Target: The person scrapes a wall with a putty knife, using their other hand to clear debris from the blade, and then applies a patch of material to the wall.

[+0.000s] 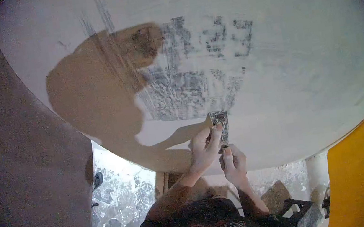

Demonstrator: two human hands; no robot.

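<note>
A small dark, white-speckled rectangular piece that looks like dusty sandpaper point(222, 118) is pinched between both hands at the lower edge of a dark smeared patch. My left hand point(206, 149) grips its left side, thumb on its face. Just below and to the right, my right hand point(234, 159) has its fingers closed at the lower end of the piece. Behind them spreads a large pale surface point(293, 85) with grey-black scuffs and blocky marks point(187, 80) above the hands.
My shadow point(91, 88) falls over the left of the pale surface. A brown-grey panel point(30, 179) borders the left side, and a yellow-orange one point(363, 163) the lower right. White-spotted floor point(123, 194) shows below, with a dark angular object point(295, 208) at the lower right.
</note>
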